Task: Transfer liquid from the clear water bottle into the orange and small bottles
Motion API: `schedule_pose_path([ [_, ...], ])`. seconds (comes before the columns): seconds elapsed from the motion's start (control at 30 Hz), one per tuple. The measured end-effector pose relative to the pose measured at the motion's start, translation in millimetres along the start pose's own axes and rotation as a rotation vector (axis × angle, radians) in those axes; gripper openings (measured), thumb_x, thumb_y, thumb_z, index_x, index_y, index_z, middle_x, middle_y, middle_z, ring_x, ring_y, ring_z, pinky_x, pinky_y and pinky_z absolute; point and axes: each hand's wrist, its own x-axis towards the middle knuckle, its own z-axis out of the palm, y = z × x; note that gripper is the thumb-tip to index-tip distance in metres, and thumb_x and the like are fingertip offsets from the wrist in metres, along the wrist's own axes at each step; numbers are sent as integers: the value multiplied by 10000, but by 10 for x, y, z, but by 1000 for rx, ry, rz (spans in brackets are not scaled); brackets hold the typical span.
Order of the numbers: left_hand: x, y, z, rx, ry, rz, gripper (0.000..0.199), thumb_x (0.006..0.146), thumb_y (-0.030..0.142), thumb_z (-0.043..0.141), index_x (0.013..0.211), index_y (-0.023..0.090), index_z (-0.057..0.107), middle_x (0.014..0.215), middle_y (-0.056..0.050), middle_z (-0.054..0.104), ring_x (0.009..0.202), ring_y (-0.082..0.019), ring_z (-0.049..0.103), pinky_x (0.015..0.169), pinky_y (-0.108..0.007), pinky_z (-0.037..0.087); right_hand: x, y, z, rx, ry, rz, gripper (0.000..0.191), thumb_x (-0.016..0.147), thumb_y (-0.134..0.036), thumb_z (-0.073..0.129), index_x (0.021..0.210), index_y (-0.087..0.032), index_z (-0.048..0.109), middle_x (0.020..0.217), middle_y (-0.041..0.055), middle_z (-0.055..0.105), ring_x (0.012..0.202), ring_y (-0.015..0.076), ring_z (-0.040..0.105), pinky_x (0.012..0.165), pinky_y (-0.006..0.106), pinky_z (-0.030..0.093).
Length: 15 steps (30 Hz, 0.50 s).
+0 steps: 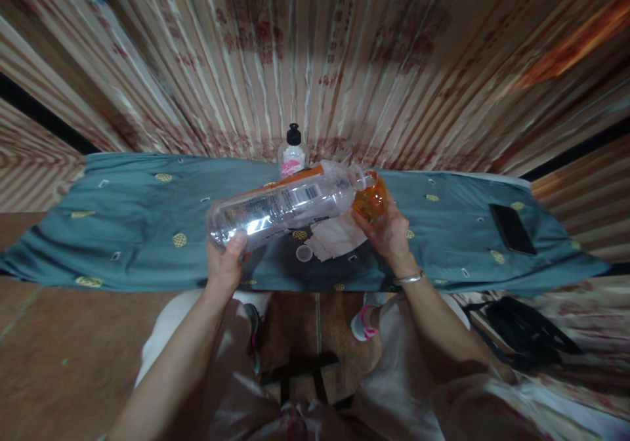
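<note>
A large clear plastic bottle with a printed label and barcode lies tilted across the middle, its neck up to the right. My left hand is closed around its base end. Against its mouth is an amber see-through container, held in the closed fingers of my right hand; whether it is a cup or a small bottle I cannot tell. Below the bottle lie a crumpled white cloth and a small round clear cap. Behind the bottle stands a pump-top bottle with a black top and pink label.
A teal cloth with yellow pineapple prints covers the narrow table. A black phone lies at its right end. Patterned curtains hang right behind the table. A black bag sits low at the right.
</note>
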Motion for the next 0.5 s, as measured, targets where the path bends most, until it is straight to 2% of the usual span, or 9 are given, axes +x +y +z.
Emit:
schedule_pose_path([
  [0.23, -15, 5, -3, 27, 11, -8, 473, 752, 621, 782, 943, 202, 672, 588, 39, 530, 418, -110, 404, 361, -242, 330, -6, 4, 3, 13, -6, 20, 819, 894, -666, 658, 1480, -111, 519, 1367, 269, 708, 1210, 396, 726, 1013, 575, 610],
  [0.5, -5, 16, 21, 19, 14, 12, 529, 737, 643, 792, 1002, 197, 688, 609, 34, 543, 420, -110, 411, 334, -227, 290, -17, 33, 12, -7, -19, 19, 812, 901, -632, 669, 1505, -118, 492, 1384, 261, 697, 1222, 385, 720, 1022, 552, 611],
])
